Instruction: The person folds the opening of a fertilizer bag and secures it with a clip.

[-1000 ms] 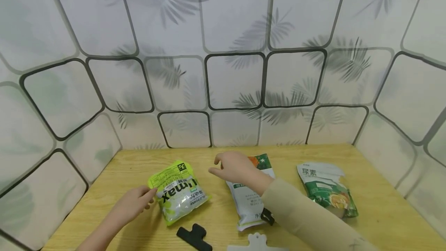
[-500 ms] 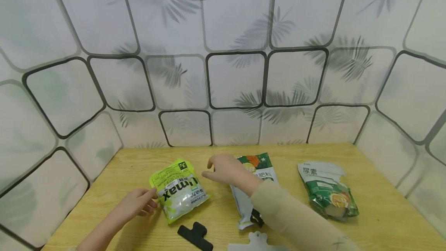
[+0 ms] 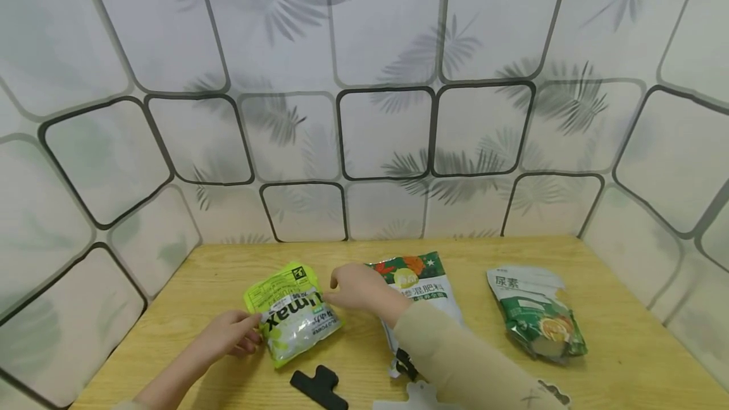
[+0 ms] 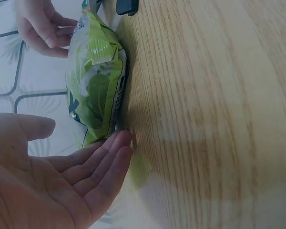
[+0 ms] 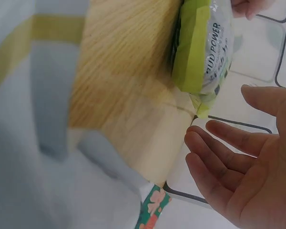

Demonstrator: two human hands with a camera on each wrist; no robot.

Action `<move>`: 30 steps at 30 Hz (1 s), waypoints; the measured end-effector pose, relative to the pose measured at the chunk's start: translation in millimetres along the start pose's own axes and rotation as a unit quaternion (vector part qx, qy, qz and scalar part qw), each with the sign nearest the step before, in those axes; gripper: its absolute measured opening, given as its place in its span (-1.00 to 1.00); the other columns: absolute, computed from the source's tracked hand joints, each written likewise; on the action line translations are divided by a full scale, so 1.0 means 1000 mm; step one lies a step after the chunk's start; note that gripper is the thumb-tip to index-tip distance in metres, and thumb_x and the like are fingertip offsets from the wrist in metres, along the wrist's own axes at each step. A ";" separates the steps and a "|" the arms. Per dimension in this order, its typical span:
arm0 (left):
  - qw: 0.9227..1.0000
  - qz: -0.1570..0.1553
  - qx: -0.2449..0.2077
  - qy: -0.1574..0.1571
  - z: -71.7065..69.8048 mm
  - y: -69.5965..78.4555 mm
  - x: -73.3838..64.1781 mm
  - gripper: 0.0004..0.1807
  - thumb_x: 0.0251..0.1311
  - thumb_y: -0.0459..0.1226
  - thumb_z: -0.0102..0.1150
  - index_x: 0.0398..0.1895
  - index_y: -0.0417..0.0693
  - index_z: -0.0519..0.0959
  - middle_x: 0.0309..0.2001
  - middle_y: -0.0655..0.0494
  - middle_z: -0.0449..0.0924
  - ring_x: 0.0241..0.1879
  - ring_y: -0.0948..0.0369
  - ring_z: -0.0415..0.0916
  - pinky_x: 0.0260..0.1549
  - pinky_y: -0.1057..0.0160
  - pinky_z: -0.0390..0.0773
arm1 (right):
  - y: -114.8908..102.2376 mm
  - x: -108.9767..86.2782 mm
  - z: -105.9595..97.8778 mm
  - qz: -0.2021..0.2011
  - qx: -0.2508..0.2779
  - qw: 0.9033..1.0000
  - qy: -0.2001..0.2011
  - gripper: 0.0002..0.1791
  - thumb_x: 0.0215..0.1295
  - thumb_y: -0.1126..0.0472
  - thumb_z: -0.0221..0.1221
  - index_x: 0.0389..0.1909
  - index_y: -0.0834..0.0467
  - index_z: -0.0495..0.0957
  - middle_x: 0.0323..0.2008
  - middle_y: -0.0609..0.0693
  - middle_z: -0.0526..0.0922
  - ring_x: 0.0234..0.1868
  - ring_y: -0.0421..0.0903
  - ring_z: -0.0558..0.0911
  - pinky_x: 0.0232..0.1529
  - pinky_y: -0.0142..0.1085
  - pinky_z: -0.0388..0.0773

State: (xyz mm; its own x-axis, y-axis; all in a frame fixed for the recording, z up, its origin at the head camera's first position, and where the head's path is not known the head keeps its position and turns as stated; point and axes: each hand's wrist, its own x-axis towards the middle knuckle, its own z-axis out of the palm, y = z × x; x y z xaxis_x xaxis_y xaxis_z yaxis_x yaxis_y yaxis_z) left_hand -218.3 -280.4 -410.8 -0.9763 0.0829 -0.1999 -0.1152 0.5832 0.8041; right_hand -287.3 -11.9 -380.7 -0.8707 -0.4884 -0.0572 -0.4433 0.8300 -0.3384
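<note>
A lime-green and silver plastic bag (image 3: 293, 318) printed "U'max" lies on the table's left half. My left hand (image 3: 228, 334) is at its left side; in the left wrist view the fingers (image 4: 102, 167) are extended, fingertips right at the bag's lower edge, thumb apart. On the other side my right hand (image 3: 359, 290) hovers close to the bag's right edge. Its fingers (image 5: 219, 162) and thumb are spread in the right wrist view, with nothing between them. Below my right forearm a white and green fertilizer bag (image 3: 427, 286) is partly hidden.
A white and green bag (image 3: 538, 312) stands at the right of the wooden table (image 3: 621, 347). A black clip (image 3: 320, 388) and a white clip (image 3: 420, 394) lie at the front edge. Another black clip (image 3: 405, 364) is at the fertilizer bag's lower end. Patterned curtain walls surround the table.
My right hand has moved left and down from over the fertilizer bag to the green bag's right edge, uncovering more fertilizer-bag print. My left hand has shifted slightly closer to the green bag.
</note>
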 end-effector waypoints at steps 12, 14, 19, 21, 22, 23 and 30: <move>1.000 -0.011 0.005 0.000 0.004 -0.002 0.008 -0.53 0.59 -0.25 0.02 -0.03 -0.67 0.56 -0.40 -0.06 0.72 -0.49 0.27 0.65 -0.44 0.25 0.76 | 0.000 0.003 0.011 0.021 0.045 0.998 -0.027 -0.58 0.42 -0.18 0.35 -0.01 0.08 0.77 -0.01 -0.03 0.82 -0.05 -0.03 0.78 -0.01 -0.09 0.76; 1.000 -0.014 0.006 0.003 0.004 -0.002 0.009 -0.56 0.57 -0.26 0.04 -0.07 -0.65 0.58 -0.42 -0.03 0.72 -0.50 0.29 0.65 -0.45 0.26 0.76 | 0.000 0.004 0.012 0.023 0.043 0.998 -0.030 -0.59 0.41 -0.19 0.35 -0.04 0.07 0.79 -0.03 -0.05 0.83 -0.05 -0.03 0.78 0.07 -0.02 0.75; 1.000 -0.013 0.006 -0.003 0.003 -0.002 0.011 -0.64 0.53 -0.28 0.11 -0.20 -0.55 0.63 -0.45 0.03 0.71 -0.50 0.30 0.65 -0.45 0.27 0.77 | -0.002 0.007 0.012 0.040 0.020 0.998 -0.038 -0.56 0.40 -0.23 0.35 0.01 0.03 0.79 0.04 -0.07 0.82 0.09 0.04 0.76 0.39 0.35 0.50; 1.000 -0.013 0.007 -0.006 0.003 -0.002 0.011 -0.66 0.52 -0.29 0.13 -0.23 -0.52 0.64 -0.45 0.04 0.71 -0.49 0.29 0.65 -0.45 0.27 0.77 | -0.002 0.009 0.012 0.046 0.017 0.998 -0.044 -0.53 0.40 -0.24 0.35 0.06 0.03 0.78 0.09 -0.07 0.81 0.16 0.06 0.74 0.44 0.43 0.39; 1.000 -0.016 0.008 -0.006 0.003 -0.002 0.011 -0.67 0.51 -0.30 0.14 -0.25 -0.51 0.65 -0.45 0.04 0.71 -0.49 0.29 0.65 -0.45 0.27 0.77 | -0.002 0.009 0.012 0.048 0.017 0.998 -0.047 -0.52 0.40 -0.25 0.34 0.07 0.02 0.78 0.10 -0.07 0.81 0.18 0.06 0.74 0.46 0.44 0.36; 1.000 -0.018 0.008 -0.006 0.002 -0.002 0.011 -0.68 0.49 -0.31 0.15 -0.25 -0.50 0.66 -0.46 0.04 0.71 -0.49 0.29 0.65 -0.45 0.27 0.77 | -0.002 0.010 0.012 0.050 0.020 0.997 -0.050 -0.52 0.40 -0.25 0.34 0.08 0.02 0.78 0.11 -0.07 0.80 0.19 0.07 0.73 0.47 0.44 0.34; 0.999 -0.025 -0.008 -0.034 -0.002 -0.004 0.017 -0.69 0.50 -0.31 0.14 -0.24 -0.49 0.64 -0.45 0.08 0.71 -0.49 0.32 0.67 -0.42 0.29 0.79 | 0.003 0.017 0.013 0.039 0.122 0.988 -0.088 -0.45 0.43 -0.10 0.37 0.23 0.22 0.67 0.07 0.07 0.80 0.13 0.03 0.75 0.32 -0.01 0.65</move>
State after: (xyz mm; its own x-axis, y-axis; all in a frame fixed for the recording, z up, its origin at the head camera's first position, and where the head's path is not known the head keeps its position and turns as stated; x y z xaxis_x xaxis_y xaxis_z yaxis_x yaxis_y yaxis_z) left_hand -235.1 -283.3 -416.0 -0.9549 0.1088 -0.2763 -0.1661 0.5757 0.8006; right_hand -300.8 -20.8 -394.9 -0.8401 -0.4823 -0.2482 -0.2927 0.7884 -0.5411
